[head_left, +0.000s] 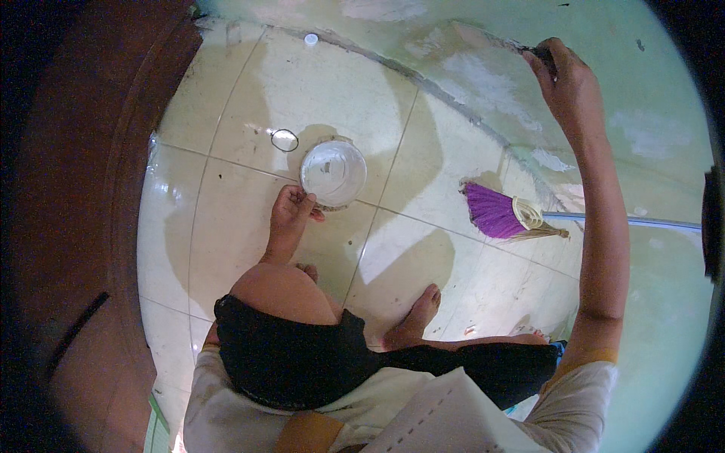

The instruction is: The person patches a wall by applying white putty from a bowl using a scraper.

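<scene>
My left hand (289, 215) pinches the near rim of a round white tub (358, 175), which stands on the tiled floor. Some whitish material with a small dark mark shows inside the tub. Up at the right, my right hand (568, 79) is closed round the dark handle of what looks like a putty knife (538, 54). Its pale flat blade seems to lie against the green wall, though it blends into the patches there. A thin dark ring (285, 140) lies on the floor just left of the tub.
A purple hand broom (495, 211) lies by the wall, beside a thin blue strip (634, 220). Whitish patches mark the green wall (657, 98). A small white cap (311, 39) sits near the wall's foot. Dark reddish-brown panelling (83, 226) stands at the left. My bare foot (414, 321) rests on the tiles.
</scene>
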Tool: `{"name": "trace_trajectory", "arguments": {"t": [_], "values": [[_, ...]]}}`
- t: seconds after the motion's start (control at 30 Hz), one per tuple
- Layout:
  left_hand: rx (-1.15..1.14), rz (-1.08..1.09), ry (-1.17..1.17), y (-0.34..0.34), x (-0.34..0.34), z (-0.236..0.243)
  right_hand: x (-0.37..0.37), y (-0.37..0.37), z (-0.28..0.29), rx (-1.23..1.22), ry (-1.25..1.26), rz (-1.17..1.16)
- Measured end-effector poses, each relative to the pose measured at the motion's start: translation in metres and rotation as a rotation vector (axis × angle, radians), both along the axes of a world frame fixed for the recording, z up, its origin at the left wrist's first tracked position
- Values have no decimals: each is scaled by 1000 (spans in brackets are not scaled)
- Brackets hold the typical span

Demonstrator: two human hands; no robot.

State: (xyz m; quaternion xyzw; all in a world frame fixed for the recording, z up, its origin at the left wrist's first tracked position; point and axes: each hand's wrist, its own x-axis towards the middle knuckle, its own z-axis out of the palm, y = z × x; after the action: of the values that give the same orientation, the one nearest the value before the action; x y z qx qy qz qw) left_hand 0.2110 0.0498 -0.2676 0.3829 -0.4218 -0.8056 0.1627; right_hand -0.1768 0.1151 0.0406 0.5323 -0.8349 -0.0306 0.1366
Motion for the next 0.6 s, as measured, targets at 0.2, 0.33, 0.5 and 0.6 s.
{"name": "trace_trajectory", "arguments": {"t": [0.2,0.33,0.5,0.6], "values": [[17,-12,-21,2,-9,-1,8,-17,-75,63,-37,85],[-6,-19,3,2,-8,-3,-22,-19,-73,-14,74,37],[5,16,0,2,-4,2,-13,21,-5,-35,-271,-164],[-22,21,47,2,-1,0,9,48,-11,-158,-814,-514]]}}
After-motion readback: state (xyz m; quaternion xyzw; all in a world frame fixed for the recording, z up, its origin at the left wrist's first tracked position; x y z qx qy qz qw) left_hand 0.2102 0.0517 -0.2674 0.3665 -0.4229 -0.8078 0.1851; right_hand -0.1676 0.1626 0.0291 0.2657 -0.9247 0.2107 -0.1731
